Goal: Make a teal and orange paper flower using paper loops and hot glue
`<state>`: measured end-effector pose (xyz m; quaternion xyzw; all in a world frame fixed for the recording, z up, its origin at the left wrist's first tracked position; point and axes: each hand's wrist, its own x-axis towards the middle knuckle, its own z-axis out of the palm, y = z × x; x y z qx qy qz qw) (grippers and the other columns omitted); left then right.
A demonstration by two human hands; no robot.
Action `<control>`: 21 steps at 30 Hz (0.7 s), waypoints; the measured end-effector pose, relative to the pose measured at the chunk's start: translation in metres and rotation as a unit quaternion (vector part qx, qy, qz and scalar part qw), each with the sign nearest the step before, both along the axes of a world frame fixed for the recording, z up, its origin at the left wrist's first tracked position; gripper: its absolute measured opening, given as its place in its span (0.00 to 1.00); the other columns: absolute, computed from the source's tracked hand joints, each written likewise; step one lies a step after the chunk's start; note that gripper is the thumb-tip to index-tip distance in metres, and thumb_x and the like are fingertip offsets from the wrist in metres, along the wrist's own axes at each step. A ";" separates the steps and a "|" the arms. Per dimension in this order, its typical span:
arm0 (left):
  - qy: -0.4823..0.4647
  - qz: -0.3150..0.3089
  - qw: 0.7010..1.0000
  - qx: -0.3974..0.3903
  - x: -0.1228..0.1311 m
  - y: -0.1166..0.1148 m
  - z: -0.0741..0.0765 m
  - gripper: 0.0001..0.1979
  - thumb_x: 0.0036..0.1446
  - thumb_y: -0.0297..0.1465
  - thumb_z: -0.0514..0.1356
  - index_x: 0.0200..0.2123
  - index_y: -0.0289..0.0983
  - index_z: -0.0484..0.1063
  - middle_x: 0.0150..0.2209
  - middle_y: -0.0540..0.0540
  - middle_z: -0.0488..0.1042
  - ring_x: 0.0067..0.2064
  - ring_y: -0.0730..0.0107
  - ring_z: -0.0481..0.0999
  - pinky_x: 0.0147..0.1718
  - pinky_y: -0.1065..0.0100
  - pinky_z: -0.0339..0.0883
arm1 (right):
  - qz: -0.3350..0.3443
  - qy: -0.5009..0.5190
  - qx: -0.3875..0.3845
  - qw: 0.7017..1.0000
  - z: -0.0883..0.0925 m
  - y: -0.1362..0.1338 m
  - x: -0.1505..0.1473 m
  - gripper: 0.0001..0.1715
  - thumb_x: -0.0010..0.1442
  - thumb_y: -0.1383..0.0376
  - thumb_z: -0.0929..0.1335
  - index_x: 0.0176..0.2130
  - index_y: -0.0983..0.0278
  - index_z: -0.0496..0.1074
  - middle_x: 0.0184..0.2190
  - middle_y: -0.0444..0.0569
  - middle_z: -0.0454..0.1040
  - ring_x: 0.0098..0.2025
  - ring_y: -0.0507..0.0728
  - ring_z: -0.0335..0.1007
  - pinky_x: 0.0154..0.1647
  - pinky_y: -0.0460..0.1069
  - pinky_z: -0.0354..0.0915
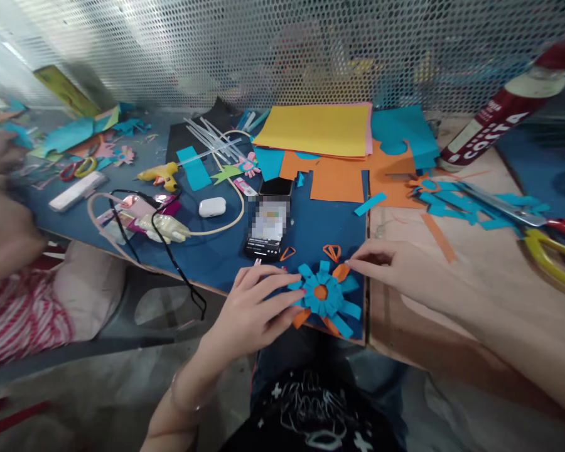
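The round blue and orange paper flower [328,305] lies at the near edge of the blue worktop [226,258]. The left hand [262,302] is part-open, fingers loosely curved, fingertips at the left petals; whether it grips them cannot be determined. The right hand [381,263] has thumb and index finger pinched on the tip of a folded orange paper petal [341,274] at the far right. A black smartphone [265,235] lies far left of the flower; red-and-yellow-handled metal scissors [537,219] lie well to its right.
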<state>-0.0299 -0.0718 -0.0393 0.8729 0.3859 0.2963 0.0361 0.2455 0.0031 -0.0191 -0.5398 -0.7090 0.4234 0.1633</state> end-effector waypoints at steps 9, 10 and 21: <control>0.005 0.000 1.000 -0.017 0.001 0.001 -0.006 0.11 0.62 0.27 0.62 0.47 0.43 0.78 0.50 0.47 0.81 0.53 0.60 0.74 0.48 0.56 0.66 | -0.012 0.015 0.016 1.000 -0.015 0.006 0.000 0.17 0.61 0.51 0.68 0.34 0.61 0.78 0.34 0.49 0.80 0.36 0.58 0.75 0.39 0.55 0.69; 0.005 -0.001 1.000 -0.018 0.000 0.001 -0.006 0.11 0.62 0.27 0.62 0.47 0.43 0.78 0.50 0.47 0.81 0.53 0.60 0.74 0.48 0.56 0.66 | -0.015 0.017 0.024 0.999 -0.017 0.006 -0.001 0.16 0.61 0.52 0.68 0.34 0.61 0.78 0.33 0.49 0.80 0.36 0.58 0.75 0.38 0.54 0.69; 0.000 0.014 1.000 -0.014 -0.006 -0.001 -0.002 0.13 0.63 0.29 0.61 0.50 0.42 0.76 0.50 0.45 0.81 0.50 0.62 0.77 0.48 0.58 0.69 | -0.026 -0.028 0.091 0.995 -0.008 0.004 0.008 0.21 0.65 0.51 0.63 0.38 0.59 0.80 0.41 0.51 0.82 0.43 0.63 0.77 0.41 0.57 0.70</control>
